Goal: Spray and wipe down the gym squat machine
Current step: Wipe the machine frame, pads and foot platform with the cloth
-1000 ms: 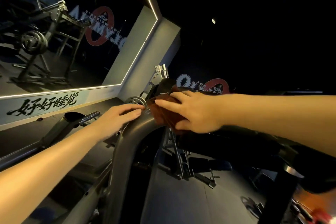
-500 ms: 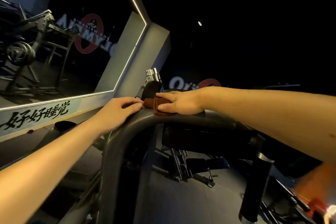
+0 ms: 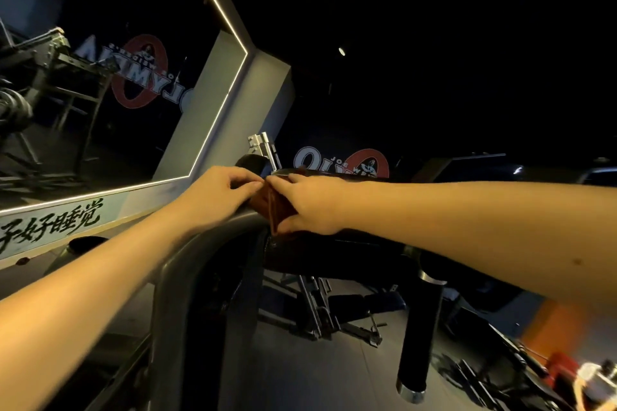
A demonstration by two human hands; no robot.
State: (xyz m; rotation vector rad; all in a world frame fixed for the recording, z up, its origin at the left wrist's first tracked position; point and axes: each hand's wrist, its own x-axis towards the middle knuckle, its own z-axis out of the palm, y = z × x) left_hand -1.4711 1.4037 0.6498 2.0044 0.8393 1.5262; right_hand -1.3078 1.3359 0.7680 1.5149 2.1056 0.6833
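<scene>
The squat machine's curved grey frame tube (image 3: 173, 280) arches up from the bottom left to the middle of the view. A brown cloth (image 3: 271, 207) is draped over the top of that arch, beside a black pad (image 3: 337, 253). My right hand (image 3: 312, 205) grips the cloth, fingers over its top and thumb under its lower edge. My left hand (image 3: 218, 198) lies on the tube just left of the cloth, and its fingertips pinch the cloth's upper left corner, meeting my right fingertips. Both forearms reach in from the bottom corners.
A black handle post (image 3: 417, 324) with chrome ends hangs down right of the pad. A wall mirror (image 3: 110, 77) with a lit edge fills the left. Other machines stand on the grey floor (image 3: 300, 374) below. Something blurred, white and red (image 3: 591, 380), lies at the bottom right.
My right hand has turned from pressing flat on the cloth to gripping it with the thumb under. My left hand's fingers moved from resting on the tube to the cloth's corner. The view shifted slightly.
</scene>
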